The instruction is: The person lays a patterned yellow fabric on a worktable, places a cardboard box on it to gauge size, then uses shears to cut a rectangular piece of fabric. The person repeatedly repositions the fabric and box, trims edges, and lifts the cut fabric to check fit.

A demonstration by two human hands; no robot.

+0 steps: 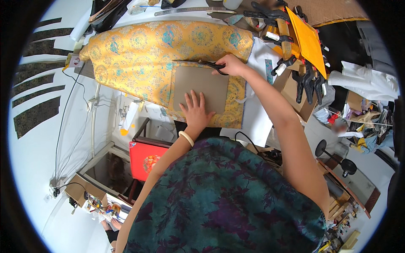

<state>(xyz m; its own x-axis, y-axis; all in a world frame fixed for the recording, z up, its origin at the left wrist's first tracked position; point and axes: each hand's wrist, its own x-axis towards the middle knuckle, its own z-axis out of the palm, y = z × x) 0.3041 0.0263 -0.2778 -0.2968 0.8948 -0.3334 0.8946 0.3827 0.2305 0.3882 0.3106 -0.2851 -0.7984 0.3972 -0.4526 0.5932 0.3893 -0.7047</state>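
A yellow brocade fabric [139,55] with blue and teal round motifs is spread over the table. On it lies a flat grey-brown board [201,82], roughly square. My left hand [196,110] rests on the board's lower part, fingers spread, with a pale bangle [186,138] at the wrist. My right hand [230,66] grips black-handled scissors [215,65] at the board's upper right corner. The blades point left along the board's top edge, where a cut line runs in the fabric. Whether the blades are apart is hard to make out.
Black spring clamps [310,84] and a yellow-orange panel [306,40] stand at the right, by a cardboard box [295,92]. A metal ruler [190,10] lies beyond the fabric. A red chair [145,160] is at lower left. Another person's hands [114,223] show at the far lower left.
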